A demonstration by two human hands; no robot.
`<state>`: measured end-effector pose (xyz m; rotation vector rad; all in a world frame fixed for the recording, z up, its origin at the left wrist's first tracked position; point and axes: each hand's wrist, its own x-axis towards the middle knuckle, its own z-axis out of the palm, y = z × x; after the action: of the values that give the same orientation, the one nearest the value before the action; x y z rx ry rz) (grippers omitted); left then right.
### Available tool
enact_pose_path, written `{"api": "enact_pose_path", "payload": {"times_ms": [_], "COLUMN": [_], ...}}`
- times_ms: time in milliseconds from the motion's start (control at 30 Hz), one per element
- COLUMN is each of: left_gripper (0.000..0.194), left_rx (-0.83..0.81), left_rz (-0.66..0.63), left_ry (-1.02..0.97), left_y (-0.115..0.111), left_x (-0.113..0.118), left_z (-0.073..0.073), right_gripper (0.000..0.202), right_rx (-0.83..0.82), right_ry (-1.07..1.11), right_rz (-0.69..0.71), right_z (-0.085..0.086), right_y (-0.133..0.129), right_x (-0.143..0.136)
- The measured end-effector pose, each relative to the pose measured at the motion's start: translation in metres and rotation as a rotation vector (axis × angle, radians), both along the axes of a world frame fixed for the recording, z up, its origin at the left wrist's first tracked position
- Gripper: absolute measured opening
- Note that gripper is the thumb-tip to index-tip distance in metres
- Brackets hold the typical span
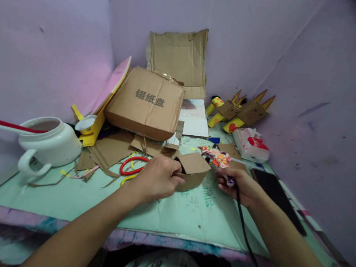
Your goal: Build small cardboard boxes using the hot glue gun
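Near the middle of the table, my left hand (161,178) grips the left side of a small folded cardboard box (196,171), fingers closed on its edge. My right hand (235,182) is wrapped round a hot glue gun (218,156) patterned in orange, pink and white, with a black cord hanging down and a pale glue stick at its back. The gun's front lies close to the box's right end; I cannot tell whether they touch. Red-handled scissors (133,165) lie just behind my left hand, partly hidden.
A large cardboard box (146,103) leans at the back among cardboard scraps (111,149). At left stands a white mug-like pot (51,141). On the right are a tissue pack (251,146), a dark phone-like slab (277,195) and spiky cardboard figures (250,113) by the wall.
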<state>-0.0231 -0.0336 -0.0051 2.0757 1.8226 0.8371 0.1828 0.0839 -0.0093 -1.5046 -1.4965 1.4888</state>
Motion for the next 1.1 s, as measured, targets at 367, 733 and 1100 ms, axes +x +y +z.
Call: {"api": "enact_pose_path", "payload": {"times_ms": [367, 733, 1100], "left_gripper": [0.016, 0.016, 0.018], "left_rx": [0.096, 0.135, 0.193], "left_rz": [-0.121, -0.089, -0.099], "left_ry": [0.038, 0.04, 0.049], "left_y": [-0.002, -0.003, -0.003], "left_x": [0.002, 0.008, 0.007], "left_z": [-0.001, 0.002, 0.0], "right_gripper": [0.03, 0.033, 0.027], "right_rx": [0.34, 0.362, 0.56], "right_ry": [0.146, 0.159, 0.099], "right_rz": [-0.098, -0.01, 0.033], "right_z": [-0.001, -0.03, -0.032], "right_y": [-0.077, -0.115, -0.116], "right_x": [0.055, 0.049, 0.037]}}
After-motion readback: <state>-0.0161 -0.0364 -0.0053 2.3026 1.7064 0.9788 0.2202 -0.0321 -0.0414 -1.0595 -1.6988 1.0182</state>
